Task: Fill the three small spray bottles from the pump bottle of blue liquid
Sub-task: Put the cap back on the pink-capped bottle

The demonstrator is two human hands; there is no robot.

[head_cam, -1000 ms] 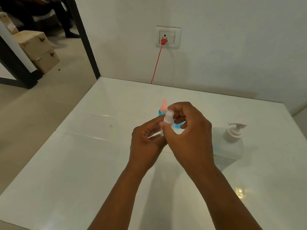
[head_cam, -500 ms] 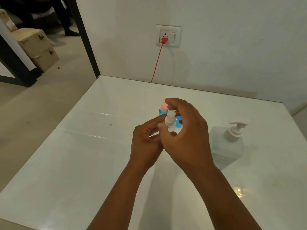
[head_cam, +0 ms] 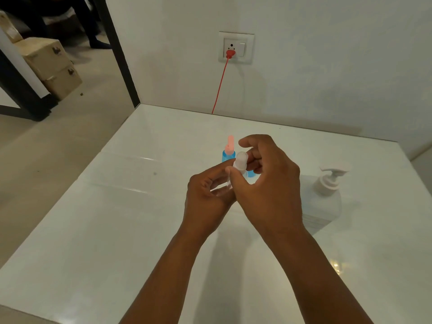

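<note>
Hands meet above the middle of a white counter [head_cam: 117,230]. Left hand [head_cam: 205,197] holds the clear body of a small spray bottle [head_cam: 235,174], its fingers curled round the lower part, most of which is hidden. Right hand [head_cam: 266,183] pinches the bottle's frosted white cap [head_cam: 240,161] between thumb and fingers. Behind the hands stand two bottles filled with blue liquid: one with a pink sprayer top [head_cam: 229,152] to the left, and a second blue bottle [head_cam: 251,173] mostly hidden by the right hand's fingers. Pump bottle [head_cam: 325,197], with a white pump head, stands on the counter just right of the right hand. Red cable [head_cam: 221,83] runs from a wall socket [head_cam: 236,47] down behind the counter's far edge.
</note>
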